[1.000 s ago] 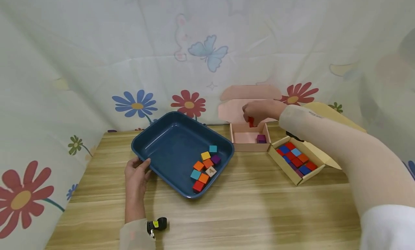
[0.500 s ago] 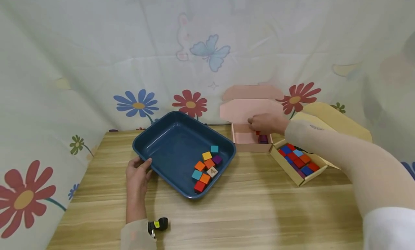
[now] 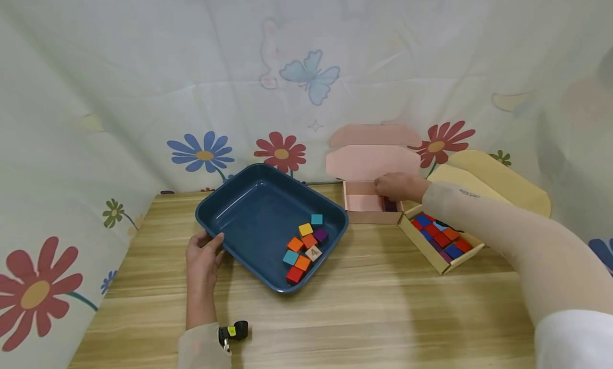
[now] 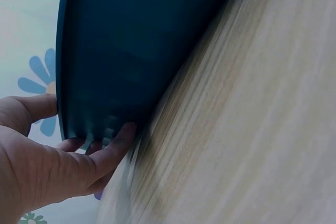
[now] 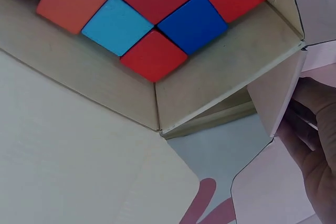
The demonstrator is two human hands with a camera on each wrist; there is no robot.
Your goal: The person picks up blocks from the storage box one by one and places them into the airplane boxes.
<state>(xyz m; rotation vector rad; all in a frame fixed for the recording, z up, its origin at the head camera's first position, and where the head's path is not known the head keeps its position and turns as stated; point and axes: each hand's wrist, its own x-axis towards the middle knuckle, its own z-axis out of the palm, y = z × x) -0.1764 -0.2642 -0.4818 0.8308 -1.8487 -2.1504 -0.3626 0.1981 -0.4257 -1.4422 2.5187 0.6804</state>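
My left hand [image 3: 203,260] grips the near left edge of a dark blue tray [image 3: 249,225]. In the left wrist view its thumb lies at the rim and the fingers press the outer wall. At the back right, my right hand [image 3: 397,186] reaches down into the right end of an open pink box [image 3: 369,217]. Its fingers are bent low beside dark purple blocks [image 3: 391,206]; the red block seen in them half a second ago is hidden under the hand. The right wrist view shows the right hand [image 5: 317,135] curled at the box wall.
Inside the tray's right side lie several coloured cubes [image 3: 302,262], one marked 4. A yellow box [image 3: 423,251], packed with red, blue and orange blocks [image 3: 440,238], stands open under my right forearm. A patterned cloth [image 3: 239,66] hangs behind the wooden table [image 3: 364,316].
My right hand has come down and to the right into the pink box with the red block, which has gone out of sight. The left hand has stayed on the tray.
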